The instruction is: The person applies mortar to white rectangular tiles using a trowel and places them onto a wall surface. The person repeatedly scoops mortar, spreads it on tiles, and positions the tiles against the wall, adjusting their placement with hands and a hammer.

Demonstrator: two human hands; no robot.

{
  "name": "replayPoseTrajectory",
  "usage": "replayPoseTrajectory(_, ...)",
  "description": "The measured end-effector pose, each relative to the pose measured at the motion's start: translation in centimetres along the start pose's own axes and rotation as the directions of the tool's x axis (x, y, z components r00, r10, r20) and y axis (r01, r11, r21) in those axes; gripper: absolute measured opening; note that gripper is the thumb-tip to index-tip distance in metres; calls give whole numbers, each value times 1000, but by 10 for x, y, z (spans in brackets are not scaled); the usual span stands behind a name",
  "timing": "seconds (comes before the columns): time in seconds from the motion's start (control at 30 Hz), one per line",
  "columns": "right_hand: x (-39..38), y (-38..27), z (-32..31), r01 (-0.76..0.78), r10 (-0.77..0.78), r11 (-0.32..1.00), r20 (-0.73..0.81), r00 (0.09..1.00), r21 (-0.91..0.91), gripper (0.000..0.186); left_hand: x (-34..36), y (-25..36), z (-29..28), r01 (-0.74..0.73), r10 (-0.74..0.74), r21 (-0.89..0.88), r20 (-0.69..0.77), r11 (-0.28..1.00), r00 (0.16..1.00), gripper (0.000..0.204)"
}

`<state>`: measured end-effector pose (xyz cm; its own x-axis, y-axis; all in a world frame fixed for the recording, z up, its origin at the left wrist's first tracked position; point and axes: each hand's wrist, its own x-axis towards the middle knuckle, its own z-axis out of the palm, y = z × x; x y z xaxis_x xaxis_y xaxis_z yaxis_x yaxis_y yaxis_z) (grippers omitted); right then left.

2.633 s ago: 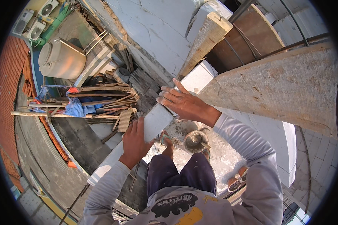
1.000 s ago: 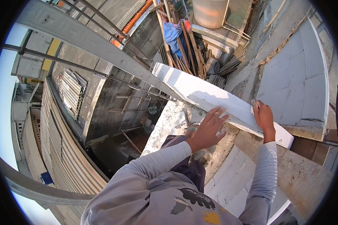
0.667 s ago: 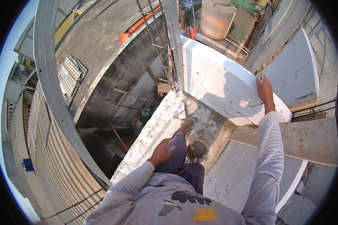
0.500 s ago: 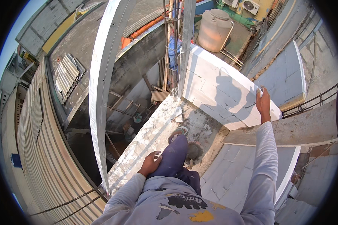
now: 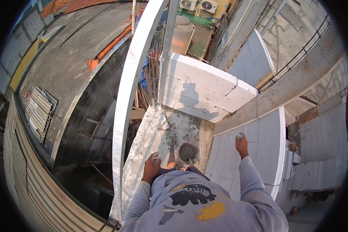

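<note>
Head view, from the left: left hand (image 5: 151,168) hangs loosely curled and empty over the mortar-splashed ledge (image 5: 143,143); a small grey mortar bucket (image 5: 188,151) sits at the feet; right hand (image 5: 241,145) rests flat, fingers spread, on the white aerated-block wall (image 5: 265,150). Steady footing matters here, I judge.

Head camera looks straight down (wide fisheye) from close above.

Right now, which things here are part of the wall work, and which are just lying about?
In use:
white block wall
mortar bucket
right hand on the lower blocks
left hand

Lying about:
water tank
timber pile
</note>
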<state>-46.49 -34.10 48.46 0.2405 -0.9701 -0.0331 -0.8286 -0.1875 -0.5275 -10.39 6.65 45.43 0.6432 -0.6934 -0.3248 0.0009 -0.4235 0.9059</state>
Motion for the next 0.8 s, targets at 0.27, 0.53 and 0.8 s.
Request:
replayPoseTrajectory(0.27,-131,4,90,43,44,986,500,865,-160,44,16,-27,-19,-13,11,-100,-21,995,1000,44)
replayPoseTrajectory(0.53,-150,-15,133,-18,7,1000,642,767,10,45,57,7,33,30,-40,89,122,996,992,46)
replayPoseTrajectory(0.8,-223,69,208,-390,265,919,639,722,60,37,268,34,246,-143,166,-149,155,978,974,72)
